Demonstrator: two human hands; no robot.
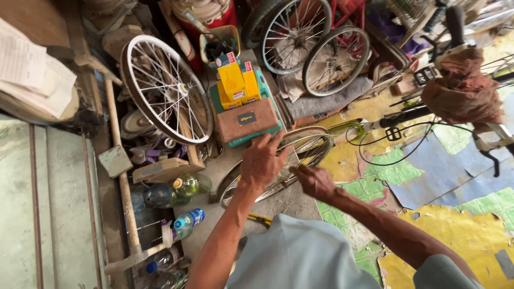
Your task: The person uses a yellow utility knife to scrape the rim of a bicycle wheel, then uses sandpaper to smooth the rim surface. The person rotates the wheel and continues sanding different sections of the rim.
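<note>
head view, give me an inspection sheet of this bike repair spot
surface: worn floor with peeling yellow, green and blue patches.
job's things: bicycle wheel in the bike's front fork, under both hands.
clutter: loose spoked wheel leaning at left, two more wheels behind, yellow boxes on a brown case, plastic bottles, wooden-handled tool.
grippers: left hand rests on the wheel rim; right hand beside it, fingers at the spokes.
cables: black brake cables looping from the handlebar.
surroundings: brown cloth draped on the handlebar, papers at far left.
</note>
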